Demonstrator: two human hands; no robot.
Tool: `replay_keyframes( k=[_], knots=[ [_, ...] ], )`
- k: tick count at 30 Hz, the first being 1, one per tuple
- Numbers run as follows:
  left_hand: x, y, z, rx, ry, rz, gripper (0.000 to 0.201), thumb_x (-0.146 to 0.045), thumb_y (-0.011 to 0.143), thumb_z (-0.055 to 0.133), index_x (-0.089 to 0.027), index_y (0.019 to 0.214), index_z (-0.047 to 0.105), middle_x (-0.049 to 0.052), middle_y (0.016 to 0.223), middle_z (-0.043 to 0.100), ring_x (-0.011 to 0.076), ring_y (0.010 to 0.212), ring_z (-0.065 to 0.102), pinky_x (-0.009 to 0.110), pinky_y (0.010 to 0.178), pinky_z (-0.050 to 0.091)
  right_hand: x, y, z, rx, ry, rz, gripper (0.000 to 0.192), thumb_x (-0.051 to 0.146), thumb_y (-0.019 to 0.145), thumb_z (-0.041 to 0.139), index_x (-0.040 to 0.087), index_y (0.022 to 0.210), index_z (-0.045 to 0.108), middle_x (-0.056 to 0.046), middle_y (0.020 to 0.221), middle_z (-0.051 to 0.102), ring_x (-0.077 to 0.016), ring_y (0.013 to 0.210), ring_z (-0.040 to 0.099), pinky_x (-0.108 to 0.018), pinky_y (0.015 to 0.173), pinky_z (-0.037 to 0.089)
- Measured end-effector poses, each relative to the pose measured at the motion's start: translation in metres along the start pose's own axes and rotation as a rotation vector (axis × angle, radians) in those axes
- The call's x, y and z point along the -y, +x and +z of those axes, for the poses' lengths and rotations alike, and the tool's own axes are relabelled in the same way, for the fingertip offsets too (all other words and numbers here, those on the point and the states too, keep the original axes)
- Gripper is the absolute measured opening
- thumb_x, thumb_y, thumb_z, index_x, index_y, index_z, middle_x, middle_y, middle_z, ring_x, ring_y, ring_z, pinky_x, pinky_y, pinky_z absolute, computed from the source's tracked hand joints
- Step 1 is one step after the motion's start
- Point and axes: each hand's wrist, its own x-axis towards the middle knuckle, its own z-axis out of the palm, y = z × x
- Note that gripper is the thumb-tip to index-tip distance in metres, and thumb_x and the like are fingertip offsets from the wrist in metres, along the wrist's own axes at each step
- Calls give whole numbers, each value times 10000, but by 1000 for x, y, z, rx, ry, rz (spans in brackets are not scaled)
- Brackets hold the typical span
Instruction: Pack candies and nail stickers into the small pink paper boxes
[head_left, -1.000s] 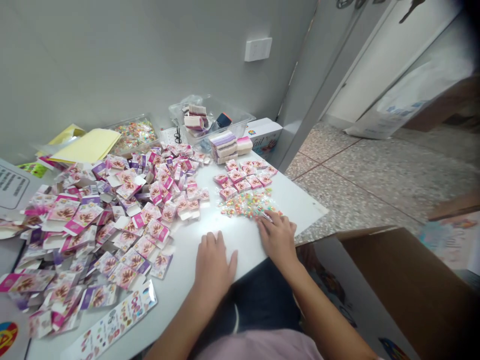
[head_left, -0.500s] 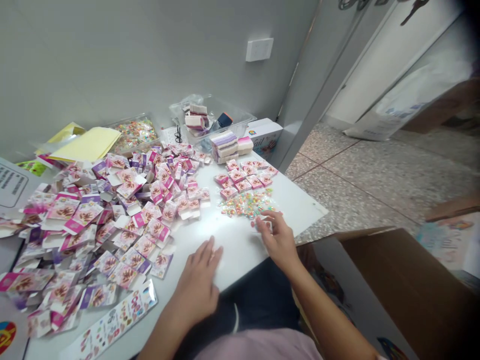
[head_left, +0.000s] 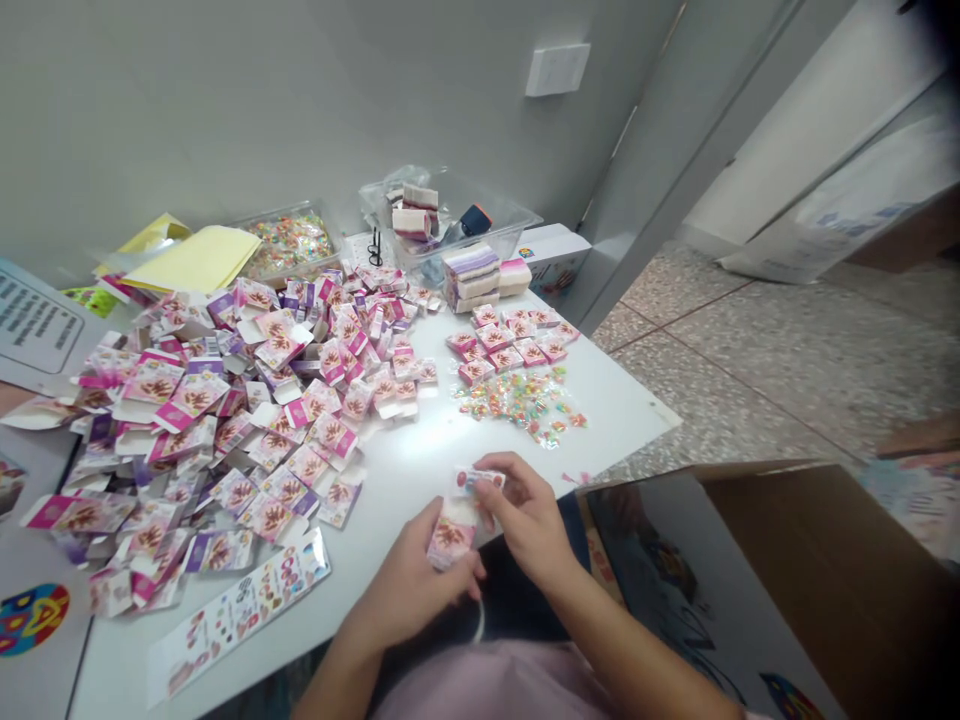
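Observation:
My left hand (head_left: 416, 580) is closed around a small pink-and-white printed carton (head_left: 452, 535), held tilted over the table's near edge. At the carton's upper end, my right hand (head_left: 525, 515) pinches a small white piece with red and blue print (head_left: 478, 481); whether it is a loose slip or a flap of the carton I cannot tell. Beyond the hands lie small clear packets of colourful bits (head_left: 517, 400). Behind these packets, several closed pink cartons (head_left: 506, 357) sit in rows. A large heap of open cartons (head_left: 262, 390) spreads over the table's left side.
A long printed strip (head_left: 247, 610) lies at the near left of the white table (head_left: 405, 465). At the back stand a clear tray of colourful packets (head_left: 292, 245), another clear tray (head_left: 510, 215) and stacked paper slips (head_left: 472, 278). A large open cardboard box (head_left: 780, 540) is on the right.
My left hand has lifted off the tabletop and now holds a carton. My right hand has come from beside the packets to the carton's upper end. The view has shifted slightly.

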Motion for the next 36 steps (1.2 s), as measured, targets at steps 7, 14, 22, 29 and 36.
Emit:
replay_keyframes(
  k=[7,14,22,29,36],
  knots=[
    [-2,-5,-4,-66,55,46,235,-333,860,624,-168,1015,563,7,777,608,131,639,554,249,607,451,46,15,-18,467,-412,-163,129,268,922,611,197,839,680,-19,776,616,-141,702,540,-261,625,417],
    [-12,-4,-3,-13,115,116,337,-321,869,621,-197,1177,566,27,894,650,160,751,596,291,733,486,29,8,-4,179,-514,-260,240,275,865,686,219,1080,597,-31,924,634,-153,711,524,-299,672,450],
    [0,5,-4,-133,-234,71,323,-428,786,724,-145,876,596,-5,677,590,111,583,520,230,550,421,28,-1,-1,438,-617,-447,222,330,987,508,281,1144,656,-74,1321,584,-264,1133,488,-493,978,379],
    [-7,8,0,-254,-686,39,379,-475,794,564,-109,810,662,81,746,664,174,611,583,253,479,401,13,-11,9,134,-529,-540,475,146,881,629,285,1311,480,-111,1231,575,-262,1085,537,-464,921,458],
    [1,14,2,-336,-584,-59,221,-360,722,600,-148,665,573,-18,534,525,101,450,448,201,398,316,5,-12,14,349,-521,-438,233,109,915,529,222,1118,538,-118,1172,604,-243,1092,521,-419,913,470]
  ],
)
